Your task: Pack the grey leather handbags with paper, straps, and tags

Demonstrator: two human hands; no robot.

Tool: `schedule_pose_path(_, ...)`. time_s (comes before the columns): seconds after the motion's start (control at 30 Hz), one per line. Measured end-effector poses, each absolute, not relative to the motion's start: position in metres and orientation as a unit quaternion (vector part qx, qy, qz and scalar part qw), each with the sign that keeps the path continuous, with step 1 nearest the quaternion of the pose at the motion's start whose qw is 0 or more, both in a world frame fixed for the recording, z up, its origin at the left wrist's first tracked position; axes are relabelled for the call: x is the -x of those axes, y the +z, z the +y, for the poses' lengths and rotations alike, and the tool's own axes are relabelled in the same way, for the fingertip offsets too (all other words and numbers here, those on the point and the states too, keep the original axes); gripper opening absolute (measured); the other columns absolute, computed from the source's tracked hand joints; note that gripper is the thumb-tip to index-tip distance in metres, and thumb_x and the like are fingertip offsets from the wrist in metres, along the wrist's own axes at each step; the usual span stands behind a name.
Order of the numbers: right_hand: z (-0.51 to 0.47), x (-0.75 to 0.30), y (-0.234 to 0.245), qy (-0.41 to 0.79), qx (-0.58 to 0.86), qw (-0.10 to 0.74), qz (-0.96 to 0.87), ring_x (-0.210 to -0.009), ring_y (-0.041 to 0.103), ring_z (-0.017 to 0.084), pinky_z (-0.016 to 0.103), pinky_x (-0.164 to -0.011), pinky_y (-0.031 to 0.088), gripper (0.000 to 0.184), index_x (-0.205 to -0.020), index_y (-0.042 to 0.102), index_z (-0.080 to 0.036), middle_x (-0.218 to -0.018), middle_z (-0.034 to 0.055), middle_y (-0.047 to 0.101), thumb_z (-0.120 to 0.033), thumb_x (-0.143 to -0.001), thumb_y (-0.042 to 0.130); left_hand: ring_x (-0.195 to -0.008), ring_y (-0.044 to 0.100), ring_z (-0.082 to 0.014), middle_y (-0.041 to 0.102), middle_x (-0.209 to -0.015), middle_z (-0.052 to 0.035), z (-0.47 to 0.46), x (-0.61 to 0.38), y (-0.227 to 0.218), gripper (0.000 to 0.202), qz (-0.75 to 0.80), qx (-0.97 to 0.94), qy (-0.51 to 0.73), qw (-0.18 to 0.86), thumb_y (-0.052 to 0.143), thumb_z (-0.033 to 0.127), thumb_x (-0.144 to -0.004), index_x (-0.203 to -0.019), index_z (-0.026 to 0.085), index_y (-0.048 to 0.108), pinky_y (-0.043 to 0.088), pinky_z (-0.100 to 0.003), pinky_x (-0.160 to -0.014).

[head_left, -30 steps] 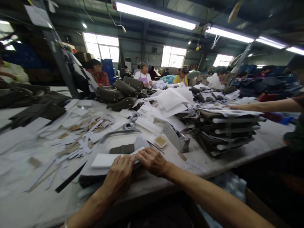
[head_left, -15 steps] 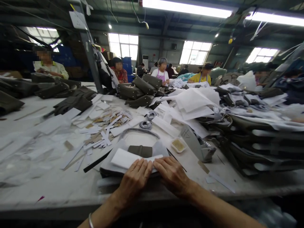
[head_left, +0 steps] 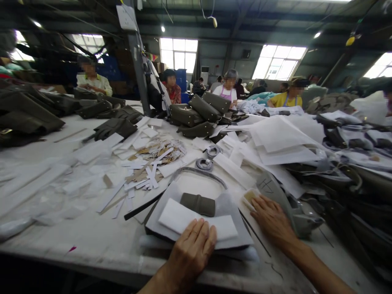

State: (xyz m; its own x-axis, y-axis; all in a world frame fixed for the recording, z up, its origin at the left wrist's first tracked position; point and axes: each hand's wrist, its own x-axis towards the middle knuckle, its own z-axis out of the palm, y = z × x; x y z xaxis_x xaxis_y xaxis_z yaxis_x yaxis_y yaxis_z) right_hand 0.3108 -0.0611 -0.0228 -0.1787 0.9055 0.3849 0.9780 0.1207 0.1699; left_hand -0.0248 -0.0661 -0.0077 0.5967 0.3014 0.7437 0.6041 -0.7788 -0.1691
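I have the bag (head_left: 197, 204) lying flat near the front edge of the bench (head_left: 92, 241), a white strip (head_left: 176, 217) across it. My left hand (head_left: 193, 251) is laid out flat, fingers nearly together, pressing on the strip and gripping nothing that I can see. My right hand (head_left: 272, 216) is loosely open, fingers stretched over the edge of a small dish (head_left: 247, 197); I can't tell whether they touch it. Right beside that hand stands a grey dispenser (head_left: 274, 190) with a dark handwritten mark, perhaps an "H". Beyond the bag lie two coils (head_left: 204, 164) and paper scraps (head_left: 150, 173). On the post (head_left: 138, 73), a white panel (head_left: 126, 17) has marks too small to read.
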Motion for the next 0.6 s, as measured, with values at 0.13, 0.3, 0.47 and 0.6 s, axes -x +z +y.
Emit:
schedule_pose_path(0.13, -0.05, -0.316, -0.02, -0.171, 0.666, 0.046, -0.725, -0.092, 0.066, 0.029, 0.045, -0.087, 0.044, 0.019, -0.084, 0.072, -0.021, -0.091, 0.01, 0.074, -0.024, -0.089, 0.054, -0.112, 0.064, -0.0206, 0.071, -0.111, -0.0083, -0.066, 0.022, -0.011, 0.036, -0.27, 0.862, -0.375, 0.208, 0.035, 0.017, -0.099, -0.118, 0.014, 0.066, 0.045, -0.034, -0.108)
schedule_pose_path(0.3, -0.046, -0.326, 0.01, -0.062, 0.699, 0.076, -0.709, -0.094, 0.068, 0.031, 0.044, -0.086, 0.045, 0.017, -0.086, 0.075, -0.027, -0.095, 0.0063, 0.075, -0.038, -0.082, 0.064, -0.112, 0.064, -0.0207, 0.071, -0.11, -0.0083, -0.066, 0.021, -0.013, 0.036, -0.278, 0.856, -0.383, 0.207, 0.036, 0.019, -0.099, -0.121, 0.015, 0.065, 0.042, -0.034, -0.11)
schedule_pose_path(0.47, -0.043, -0.319, 0.045, -0.048, 0.708, 0.183, -0.68, -0.085, 0.067, 0.026, 0.04, -0.082, 0.044, 0.028, -0.079, 0.073, -0.027, -0.088, 0.0042, 0.074, -0.048, -0.086, 0.056, -0.113, 0.064, -0.0198, 0.072, -0.11, -0.0072, -0.065, 0.021, -0.013, 0.035, -0.28, 0.855, -0.39, 0.197, 0.038, 0.02, -0.099, -0.122, 0.017, 0.065, 0.038, -0.035, -0.114)
schedule_pose_path(0.6, -0.019, -0.292, 0.058, -0.02, 0.717, 0.144, -0.682, -0.081, 0.064, 0.023, 0.037, -0.08, 0.041, 0.027, -0.073, 0.07, -0.024, -0.083, 0.0031, 0.071, -0.048, -0.083, 0.061, -0.113, 0.064, -0.0194, 0.071, -0.111, -0.0068, -0.065, 0.02, -0.013, 0.036, -0.281, 0.853, -0.395, 0.194, 0.037, 0.02, -0.1, -0.12, 0.017, 0.066, 0.032, -0.036, -0.118)
